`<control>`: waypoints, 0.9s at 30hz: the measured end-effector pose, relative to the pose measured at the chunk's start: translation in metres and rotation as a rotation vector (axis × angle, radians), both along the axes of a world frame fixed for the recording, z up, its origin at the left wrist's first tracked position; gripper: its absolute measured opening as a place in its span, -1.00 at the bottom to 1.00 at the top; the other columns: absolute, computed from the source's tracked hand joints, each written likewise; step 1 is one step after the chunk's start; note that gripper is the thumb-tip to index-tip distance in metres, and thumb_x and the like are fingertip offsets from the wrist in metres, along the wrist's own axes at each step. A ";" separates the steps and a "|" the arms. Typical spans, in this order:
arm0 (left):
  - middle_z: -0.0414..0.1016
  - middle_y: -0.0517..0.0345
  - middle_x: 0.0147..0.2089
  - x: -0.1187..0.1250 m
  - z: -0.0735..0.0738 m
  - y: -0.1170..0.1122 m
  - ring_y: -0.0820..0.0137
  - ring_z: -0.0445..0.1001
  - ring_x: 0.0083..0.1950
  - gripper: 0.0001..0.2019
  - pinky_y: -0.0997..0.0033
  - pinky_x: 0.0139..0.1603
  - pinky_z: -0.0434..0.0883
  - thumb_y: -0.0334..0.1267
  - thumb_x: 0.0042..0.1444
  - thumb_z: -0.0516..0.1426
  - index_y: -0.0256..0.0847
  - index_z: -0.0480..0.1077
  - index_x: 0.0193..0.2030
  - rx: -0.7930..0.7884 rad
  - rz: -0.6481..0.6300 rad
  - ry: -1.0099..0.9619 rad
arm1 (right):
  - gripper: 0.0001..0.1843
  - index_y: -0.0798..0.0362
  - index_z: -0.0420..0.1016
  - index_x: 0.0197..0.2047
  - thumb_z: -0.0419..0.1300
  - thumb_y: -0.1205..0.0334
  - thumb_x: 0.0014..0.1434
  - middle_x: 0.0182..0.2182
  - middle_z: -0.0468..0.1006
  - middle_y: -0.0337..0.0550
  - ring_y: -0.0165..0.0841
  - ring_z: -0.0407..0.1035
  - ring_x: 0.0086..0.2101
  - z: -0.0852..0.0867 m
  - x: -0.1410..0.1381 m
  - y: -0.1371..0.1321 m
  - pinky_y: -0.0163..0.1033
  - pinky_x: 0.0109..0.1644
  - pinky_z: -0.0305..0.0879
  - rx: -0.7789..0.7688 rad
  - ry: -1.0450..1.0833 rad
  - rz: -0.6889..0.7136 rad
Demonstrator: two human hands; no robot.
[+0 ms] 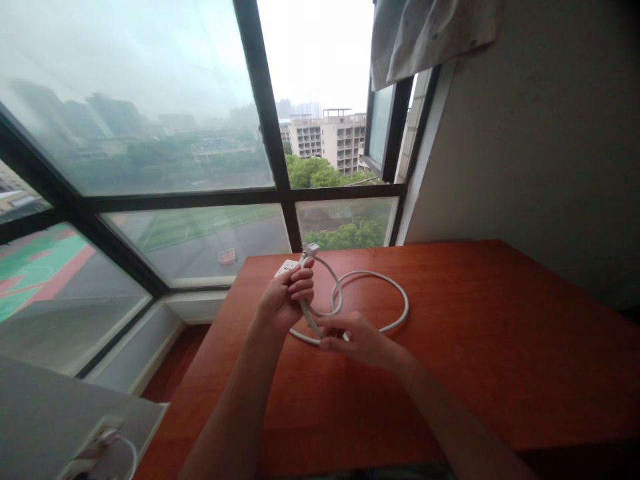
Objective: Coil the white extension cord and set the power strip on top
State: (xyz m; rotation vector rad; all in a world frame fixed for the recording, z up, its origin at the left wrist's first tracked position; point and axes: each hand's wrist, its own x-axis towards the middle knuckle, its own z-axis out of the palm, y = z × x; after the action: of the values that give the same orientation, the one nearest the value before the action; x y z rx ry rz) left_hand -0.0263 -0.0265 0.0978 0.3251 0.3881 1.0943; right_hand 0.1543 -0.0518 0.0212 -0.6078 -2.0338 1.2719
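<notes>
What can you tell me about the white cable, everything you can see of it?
The white cable is fairly thick and smooth, with what looks like a plastic or rubber sheath. It is loosely looped, with one wide curve over the reddish-brown desk. A blocky white end, apparently a plug, shows just above the left hand, which grips the cable. The right hand is at a lower stretch; its exact hold is unclear.

Before me, a reddish bench (475,333) stands by dark-framed windows (170,100); hazy daylight, grey wall (540,153) rightward.
</notes>
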 end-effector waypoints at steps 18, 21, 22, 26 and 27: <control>-0.01 0.39 -0.59 -0.024 0.007 -0.003 0.66 0.02 -0.72 -0.73 0.74 -0.76 0.00 -0.37 0.36 -0.20 -0.34 0.27 -0.23 0.132 0.004 0.021 | -0.68 0.14 0.48 -0.05 0.14 0.24 0.14 -0.13 0.48 0.13 -0.16 0.33 -0.09 -0.063 0.106 0.082 -0.14 0.02 0.18 0.267 -0.828 -1.112; -0.02 0.39 -0.59 -0.024 0.007 -0.004 0.67 0.02 -0.72 -0.73 0.74 -0.75 0.01 -0.38 0.35 -0.21 -0.35 0.27 -0.23 0.163 0.001 0.042 | -0.75 0.16 0.51 -0.15 0.12 0.30 0.11 -0.21 0.51 0.10 -0.20 0.36 -0.17 -0.060 0.107 0.085 -0.19 -0.08 0.20 0.127 -0.793 -1.058; -0.01 0.39 -0.59 -0.025 0.007 -0.004 0.67 0.02 -0.72 -0.73 0.74 -0.75 0.02 -0.38 0.35 -0.21 -0.35 0.28 -0.22 0.174 0.000 0.048 | -0.77 0.15 0.51 -0.19 0.13 0.32 0.08 -0.27 0.51 0.04 -0.25 0.37 -0.23 -0.058 0.108 0.086 -0.22 -0.14 0.21 0.041 -0.717 -1.013; -0.01 0.38 -0.58 -0.027 0.005 -0.004 0.67 0.02 -0.71 -0.75 0.75 -0.74 0.03 -0.38 0.34 -0.18 -0.36 0.28 -0.22 0.204 0.008 0.066 | -0.83 0.14 0.52 -0.32 0.18 0.23 0.04 -0.56 0.38 -0.26 -0.46 0.22 -0.54 -0.040 0.121 0.085 -0.36 -0.47 0.11 -0.410 -0.113 -0.691; -0.01 0.38 -0.58 -0.027 0.005 -0.004 0.67 0.01 -0.71 -0.76 0.74 -0.75 0.02 -0.38 0.34 -0.16 -0.36 0.28 -0.22 0.210 0.012 0.072 | -0.79 0.14 0.51 -0.32 0.20 0.17 0.05 -0.61 0.30 -0.32 -0.51 0.15 -0.59 -0.035 0.124 0.084 -0.39 -0.54 0.05 -0.507 0.071 -0.614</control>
State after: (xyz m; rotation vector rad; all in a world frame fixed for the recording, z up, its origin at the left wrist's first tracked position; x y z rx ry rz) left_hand -0.0534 -0.0306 0.1026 0.5498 0.3391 1.1398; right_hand 0.2779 0.0317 -0.0139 -1.2794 -1.2928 1.3792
